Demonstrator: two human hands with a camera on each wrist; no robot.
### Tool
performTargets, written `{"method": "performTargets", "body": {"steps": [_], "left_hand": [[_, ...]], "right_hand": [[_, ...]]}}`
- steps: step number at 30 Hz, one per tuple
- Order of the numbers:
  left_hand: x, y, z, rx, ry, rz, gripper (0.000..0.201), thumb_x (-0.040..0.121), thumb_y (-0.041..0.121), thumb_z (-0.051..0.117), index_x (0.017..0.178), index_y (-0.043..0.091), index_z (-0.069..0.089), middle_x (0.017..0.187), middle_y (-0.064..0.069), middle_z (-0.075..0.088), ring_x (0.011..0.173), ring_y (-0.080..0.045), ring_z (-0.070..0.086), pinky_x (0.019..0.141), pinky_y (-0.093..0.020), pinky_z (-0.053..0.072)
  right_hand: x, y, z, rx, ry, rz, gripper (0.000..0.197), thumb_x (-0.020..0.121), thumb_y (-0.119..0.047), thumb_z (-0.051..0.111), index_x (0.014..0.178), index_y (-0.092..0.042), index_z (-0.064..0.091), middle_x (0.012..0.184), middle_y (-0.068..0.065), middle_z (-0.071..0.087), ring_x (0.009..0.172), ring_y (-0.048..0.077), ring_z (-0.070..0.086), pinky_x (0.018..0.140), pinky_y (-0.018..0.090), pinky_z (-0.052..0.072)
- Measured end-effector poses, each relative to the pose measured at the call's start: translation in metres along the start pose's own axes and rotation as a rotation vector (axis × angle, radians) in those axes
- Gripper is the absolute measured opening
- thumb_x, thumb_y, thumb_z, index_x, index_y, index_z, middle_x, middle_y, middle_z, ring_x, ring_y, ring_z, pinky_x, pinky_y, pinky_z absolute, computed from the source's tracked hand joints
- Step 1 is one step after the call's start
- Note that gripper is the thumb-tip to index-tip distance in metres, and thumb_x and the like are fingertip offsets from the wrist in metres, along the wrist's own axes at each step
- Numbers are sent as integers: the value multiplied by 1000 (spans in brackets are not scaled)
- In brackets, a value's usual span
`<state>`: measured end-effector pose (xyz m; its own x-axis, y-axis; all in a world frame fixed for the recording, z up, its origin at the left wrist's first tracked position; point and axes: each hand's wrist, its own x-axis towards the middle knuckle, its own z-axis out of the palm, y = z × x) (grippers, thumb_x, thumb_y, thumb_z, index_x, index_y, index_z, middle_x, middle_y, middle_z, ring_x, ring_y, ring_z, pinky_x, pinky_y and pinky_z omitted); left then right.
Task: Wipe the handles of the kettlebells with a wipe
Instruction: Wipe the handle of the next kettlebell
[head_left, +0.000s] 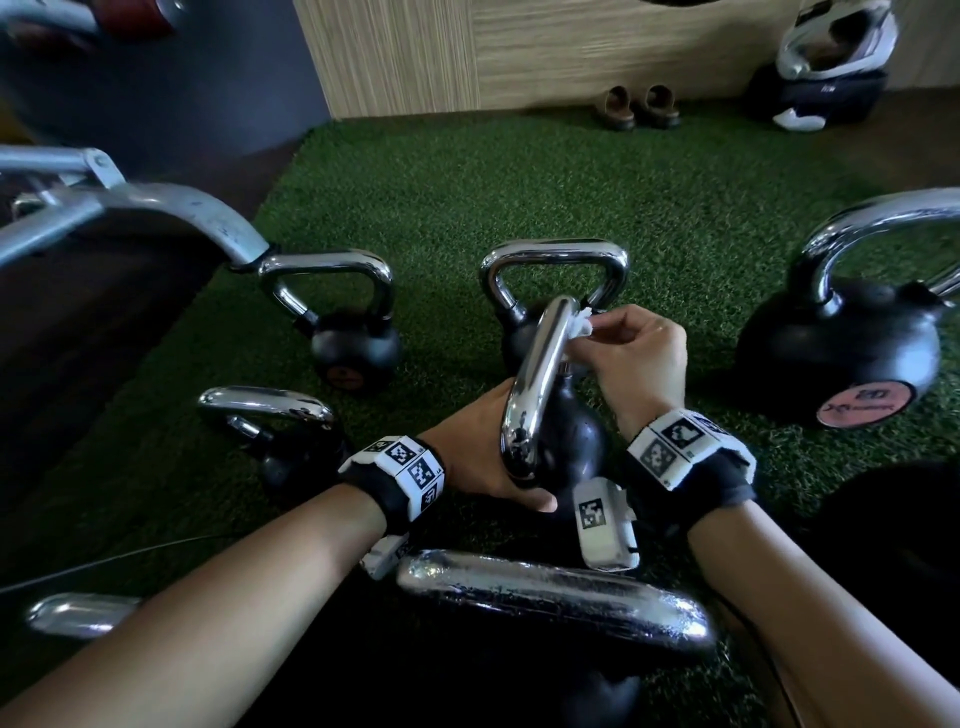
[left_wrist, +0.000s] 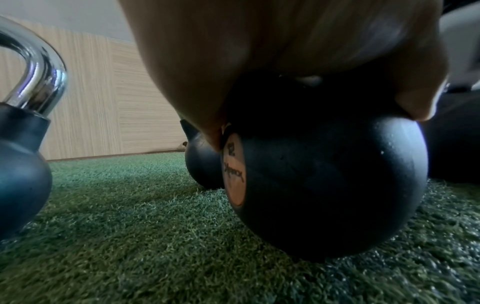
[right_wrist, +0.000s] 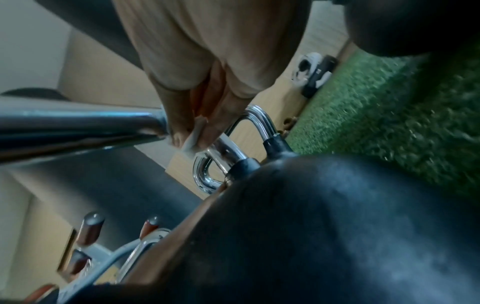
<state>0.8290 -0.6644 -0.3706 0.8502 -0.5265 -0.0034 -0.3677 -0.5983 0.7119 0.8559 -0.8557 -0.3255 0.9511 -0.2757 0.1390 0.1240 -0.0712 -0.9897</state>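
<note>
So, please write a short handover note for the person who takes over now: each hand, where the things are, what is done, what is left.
Left hand: holds the body of the central kettlebell, steadying it on the green turf.
Right hand: pinches the white wipe against the far end of that kettlebell's chrome handle.
Done: cannot tell which handles are already wiped.
Left: finish this handle, then check the other kettlebells standing around it, including the big one on the right.
</note>
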Motion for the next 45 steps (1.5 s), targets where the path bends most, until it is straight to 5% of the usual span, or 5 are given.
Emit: {"method": "performTargets", "body": {"steps": [12,25,31,37,45], "left_hand": [[-5,3,1,28,37,3,108,56,42,101,146,18,48,141,1,57,133,-11,54,116,-33,42],[-19,48,-53,322,-148,-223,70,90,17,68,152,33,40,138,2,63,118,-20,66,95,-27,52],[-41,104,-72,332,145,-170,62,72,82,60,117,40,67,104,15,74,93,-5,70,83,-31,58],[-28,123,-60,526,143,-200,35,64,49,81,84,25,65,73,7,68,70,-16,66,59,-28,50],[-15,117,-117,494,-276,-93,93,71,40,91,148,55,42,91,41,67,86,16,62,81,-7,46]], "right_hand": [[6,-8,14,-408,-19,-54,15,73,-17,83,67,-15,70,60,-10,62,50,-3,52,45,1,37],[17,-24,-30,-413,-161,-74,14,90,-25,77,104,-22,74,94,-4,75,77,12,75,70,35,64],[40,-55,-15,-625,-416,-328,39,89,-7,63,110,-36,78,105,-8,74,84,12,67,71,21,54],[43,-58,-13,-780,-643,-433,38,81,-1,69,110,-24,78,100,-1,76,93,16,68,70,-4,38],[16,-54,-61,-750,-418,-292,41,79,-18,85,117,-32,76,88,-20,65,75,-9,58,66,-2,36]]}}
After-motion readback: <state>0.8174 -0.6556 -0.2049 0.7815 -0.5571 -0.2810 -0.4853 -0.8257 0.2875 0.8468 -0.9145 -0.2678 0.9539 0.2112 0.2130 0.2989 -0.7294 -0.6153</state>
